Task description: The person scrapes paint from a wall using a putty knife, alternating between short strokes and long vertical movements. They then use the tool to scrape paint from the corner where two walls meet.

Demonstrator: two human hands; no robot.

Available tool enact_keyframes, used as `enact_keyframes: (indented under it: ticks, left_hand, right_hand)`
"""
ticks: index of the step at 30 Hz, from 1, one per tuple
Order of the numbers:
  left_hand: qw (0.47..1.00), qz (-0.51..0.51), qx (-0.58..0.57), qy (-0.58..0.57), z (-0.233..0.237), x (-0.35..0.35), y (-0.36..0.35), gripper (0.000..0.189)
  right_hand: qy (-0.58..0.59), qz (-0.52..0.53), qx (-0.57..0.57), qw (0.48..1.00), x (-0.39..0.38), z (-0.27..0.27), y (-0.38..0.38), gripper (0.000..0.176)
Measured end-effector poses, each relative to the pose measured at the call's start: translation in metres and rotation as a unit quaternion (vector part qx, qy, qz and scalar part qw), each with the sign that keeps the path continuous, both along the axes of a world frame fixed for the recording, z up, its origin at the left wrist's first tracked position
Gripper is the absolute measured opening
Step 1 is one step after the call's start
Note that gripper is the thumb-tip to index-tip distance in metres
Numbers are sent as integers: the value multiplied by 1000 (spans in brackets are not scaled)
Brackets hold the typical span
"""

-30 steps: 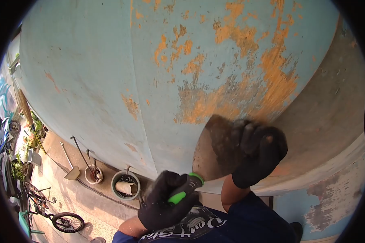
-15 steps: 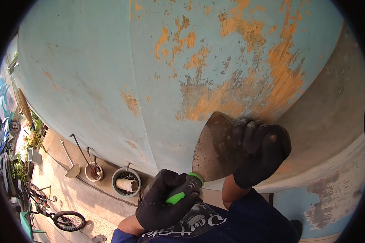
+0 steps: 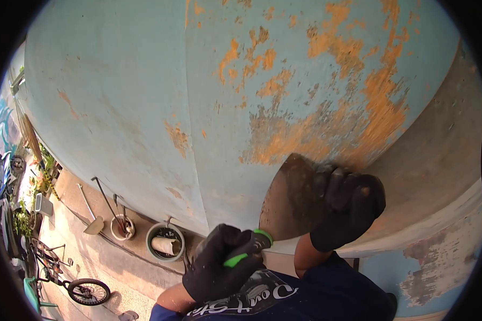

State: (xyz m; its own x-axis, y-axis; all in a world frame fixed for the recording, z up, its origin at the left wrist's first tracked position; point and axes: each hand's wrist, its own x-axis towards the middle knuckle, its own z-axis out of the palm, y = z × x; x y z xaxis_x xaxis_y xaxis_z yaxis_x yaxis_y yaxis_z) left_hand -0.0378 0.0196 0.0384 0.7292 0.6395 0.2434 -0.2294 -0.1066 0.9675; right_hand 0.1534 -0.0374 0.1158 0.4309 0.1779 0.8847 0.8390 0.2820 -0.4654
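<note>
A wide metal scraper (image 3: 290, 200) with a green and black handle lies against the light blue wall (image 3: 144, 85). My left hand (image 3: 222, 262), in a black glove, is wrapped round its handle. The blade's upper tip touches the wall just below a patch of orange and grey where the blue paint is worn off (image 3: 305, 139). My right hand (image 3: 351, 203), also gloved in black, is at the blade's right side with its fingers curled; part of the blade is hidden behind them, and what the fingertips hold is not clear.
At the lower left stand a round pot (image 3: 166, 255) with a pale piece inside and a smaller bucket (image 3: 122, 233) with tools. A long-handled dustpan (image 3: 94, 226), a bicycle (image 3: 89, 291) and plants (image 3: 24, 222) are farther left. Another peeling wall (image 3: 439, 262) is at the lower right.
The view has shifted slightly, so the worn patches appear farther right and lower. Both hands keep their places at the scraper, which appears slightly lower and to the right.
</note>
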Motion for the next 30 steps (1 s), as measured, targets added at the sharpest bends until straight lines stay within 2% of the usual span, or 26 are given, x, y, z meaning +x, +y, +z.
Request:
enact_keyframes:
  ticks: [1,2,3,4,7,11,13,14,15,16,18,19,21,22,24,28,30]
  left_hand:
    - [1000,12,-20,-12,4,2,-4,34]
    - [992,29,115,54,8,0,-4,31]
    - [997,15,65,33,-4,0,-7,31]
    - [1000,1,13,14,-3,4,-7,32]
    - [997,36,64,35,11,-1,1,30]
    - [999,22,38,-2,-1,4,1,30]
    - [997,22,66,37,5,4,4,29]
    - [997,19,61,41,6,6,6,29]
    - [998,29,56,24,8,9,7,29]
    - [997,40,58,6,10,10,8,29]
    - [997,36,63,25,0,18,6,27]
    - [998,21,52,33,-6,21,4,26]
    - [998,-3,41,54,-10,22,0,22]
    - [998,-10,41,54,-11,22,-1,22]
    - [998,-21,53,25,-16,24,0,18]
    - [997,-46,58,15,-29,21,2,20]
    - [995,-80,62,13,-26,20,-2,21]
  right_hand:
    - [0,1,-2,1000,-1,-5,-1,31]
    - [77,157,69,982,1,-11,2,30]
    - [152,309,134,929,2,-14,4,28]
    - [151,310,136,929,2,-13,6,28]
    - [104,237,97,961,4,-17,-2,25]
    - [122,303,97,940,10,-20,-5,30]
    - [127,323,102,932,10,-16,3,32]
    - [60,159,76,982,7,-11,4,35]
    - [-8,-11,41,999,4,-9,1,38]
    - [-4,-16,38,999,3,-11,-2,38]
    - [94,232,127,960,8,-9,6,41]
    - [93,230,132,960,11,-8,5,41]
    - [52,326,68,941,21,-8,-1,42]
    - [52,320,68,943,25,-9,-1,42]
    - [-32,417,67,906,34,-12,0,43]
    - [28,477,102,872,20,-21,-8,50]
    - [157,331,244,898,2,-33,-14,57]
